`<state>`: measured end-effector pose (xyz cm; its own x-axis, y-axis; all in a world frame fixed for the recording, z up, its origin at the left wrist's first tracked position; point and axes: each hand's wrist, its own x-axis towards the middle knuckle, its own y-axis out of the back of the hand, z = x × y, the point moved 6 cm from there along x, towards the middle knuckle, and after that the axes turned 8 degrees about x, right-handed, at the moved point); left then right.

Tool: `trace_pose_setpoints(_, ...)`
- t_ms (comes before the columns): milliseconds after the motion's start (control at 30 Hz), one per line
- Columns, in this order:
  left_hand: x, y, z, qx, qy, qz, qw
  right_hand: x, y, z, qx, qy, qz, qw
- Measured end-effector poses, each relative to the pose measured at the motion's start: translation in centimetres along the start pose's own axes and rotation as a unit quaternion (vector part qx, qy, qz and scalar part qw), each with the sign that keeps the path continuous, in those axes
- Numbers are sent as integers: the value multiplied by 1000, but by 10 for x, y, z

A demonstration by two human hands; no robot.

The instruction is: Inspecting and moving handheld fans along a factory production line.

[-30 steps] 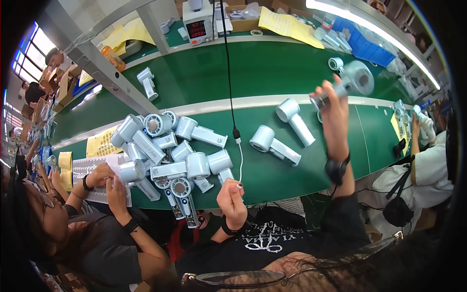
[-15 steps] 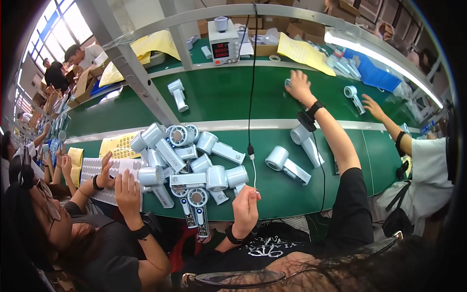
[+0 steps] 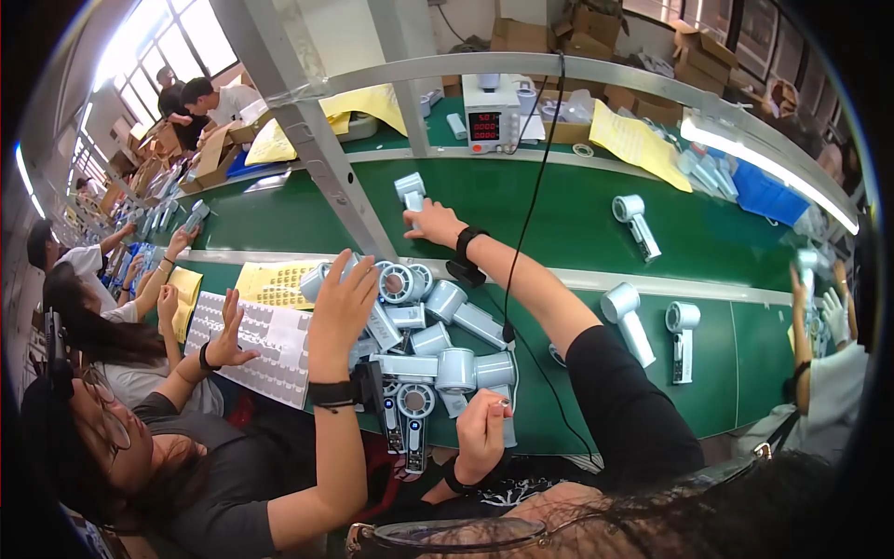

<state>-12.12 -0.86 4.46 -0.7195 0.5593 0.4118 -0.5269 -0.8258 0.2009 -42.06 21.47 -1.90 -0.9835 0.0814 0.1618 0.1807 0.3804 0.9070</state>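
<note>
Resting on the far green belt (image 3: 577,233), at eleven o'clock from centre, lies a pale blue handheld fan (image 3: 408,184); the right hand (image 3: 434,222) is right there at its handle, arm stretched across the bench, fingers bent over the lower end (whether they have closed on it, I cannot tell from up here); down at half past five, the left hand (image 3: 482,432) is curled tight, thumb and fingers clamped together on the end of a white cable (image 3: 504,402), with a black connector (image 3: 508,333) hanging above it; and between the two hands, around six o'clock, sprawls a heap of fans (image 3: 454,370), some crosswise on others, several with round grilles showing; out past three o'clock, two separate fans (image 3: 631,321) lie side by side on the near bench (image 3: 689,415); at half past two, a lone fan (image 3: 629,207) sits on the far belt; half past twelve brings a white instrument (image 3: 486,126) with glowing red digits; and at half past eight, a co-worker's hands (image 3: 343,307) are raised, one by the heap, the other over a white printed sheet (image 3: 279,359).
</note>
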Motion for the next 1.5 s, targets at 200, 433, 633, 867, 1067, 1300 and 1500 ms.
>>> trace_pose_setpoints(200, -2, 6, -3, 2, -2, 6, 1000, -39, 41, 45, 495, -135, -10, 858)
trace_pose_setpoints(433, -3, -20, 1, -16, 20, -52, 998, -221, 139, 35, 777, -158, 29, 609)
trace_pose_setpoints(633, -10, -58, 22, -59, -8, -134, 989, -364, 139, 5, 853, -147, 145, 479)
trace_pose_setpoints(867, -23, -105, 32, -109, 43, -227, 967, -429, 121, -42, 895, -82, 195, 393)
trace_pose_setpoints(1067, -38, -113, 35, -126, 67, -238, 961, -438, 106, -64, 876, -52, 245, 413)
trace_pose_setpoints(1300, -50, -110, 27, -179, 127, -268, 938, -445, 109, -69, 835, -3, 301, 461)
trace_pose_setpoints(1500, -48, -108, 30, -176, 117, -253, 944, -449, 114, -76, 804, 6, 363, 471)
